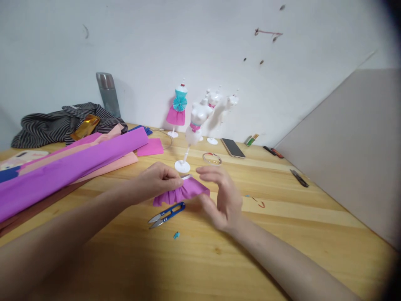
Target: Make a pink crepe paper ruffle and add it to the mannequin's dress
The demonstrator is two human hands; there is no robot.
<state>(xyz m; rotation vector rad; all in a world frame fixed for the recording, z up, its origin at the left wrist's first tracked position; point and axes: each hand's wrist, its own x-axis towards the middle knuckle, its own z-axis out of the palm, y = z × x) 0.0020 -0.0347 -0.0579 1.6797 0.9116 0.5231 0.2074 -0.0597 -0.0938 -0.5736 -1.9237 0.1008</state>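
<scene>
A gathered strip of purple crepe paper (188,190), with a whitish band along its top edge, is pinched between the thumb and fingers of my left hand (163,179). My right hand (221,196) is beside the strip's right end, thumb and fingers spread apart, slightly blurred. Whether its thumb touches the paper I cannot tell. Just below the strip, blue-handled thread snips (167,215) lie on the wooden table (200,267). Behind my hands stands a small white mannequin (199,119) with a pink and teal band round its waist.
At the left lie purple crepe paper sheets (78,167) and a striped cloth (53,125), near a grey bottle (108,94). A dressed mannequin (179,104) and other white mannequins line the wall. A phone (232,148), a bracelet-like ring (212,159) and a cutter (299,178) lie rightward.
</scene>
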